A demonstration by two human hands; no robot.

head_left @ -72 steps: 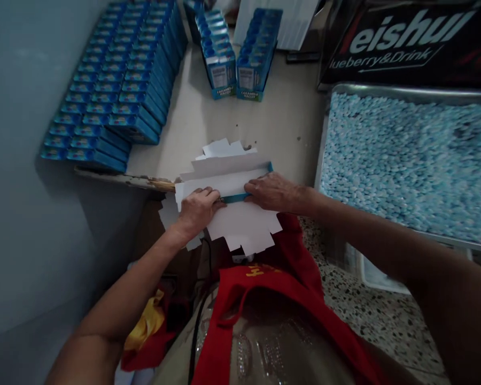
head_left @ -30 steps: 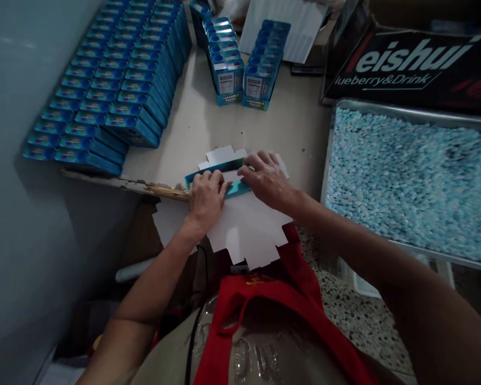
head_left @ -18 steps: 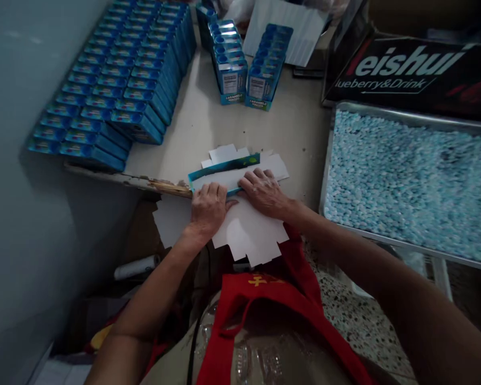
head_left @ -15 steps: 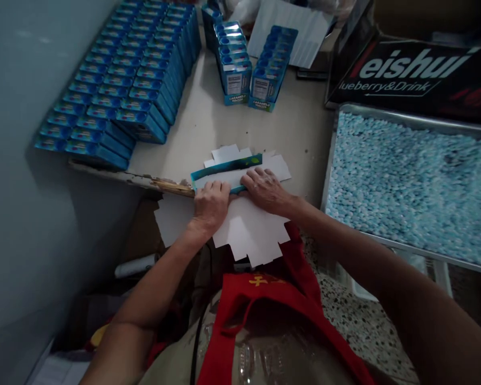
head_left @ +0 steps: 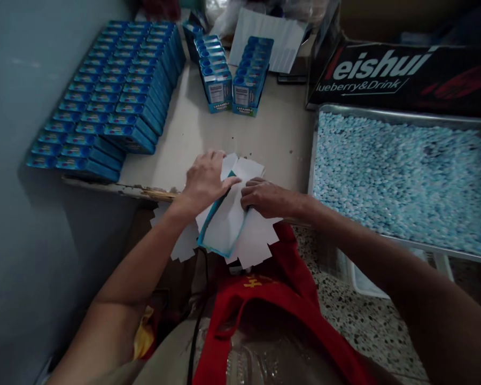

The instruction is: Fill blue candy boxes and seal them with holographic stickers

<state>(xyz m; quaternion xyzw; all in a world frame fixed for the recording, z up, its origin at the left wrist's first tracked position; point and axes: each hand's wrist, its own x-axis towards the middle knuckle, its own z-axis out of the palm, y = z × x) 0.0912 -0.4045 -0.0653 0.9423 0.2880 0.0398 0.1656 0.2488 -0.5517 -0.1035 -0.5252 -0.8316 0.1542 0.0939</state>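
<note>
Grip of left hand closes over the far end of the carton blank; right hand pinches its right edge, fingers curled. Blank lies at the counter edge, half folded and skewed toward the body, atop a stack of flat blanks. Judged step: folding panels into a sleeve. Next move calls for creasing along the scores, edges square. Blank: white inside, blue-green outside, thin card.

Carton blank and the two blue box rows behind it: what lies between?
Only bare tabletop with few dark specks, between carton blank and box rows; head view.
</note>
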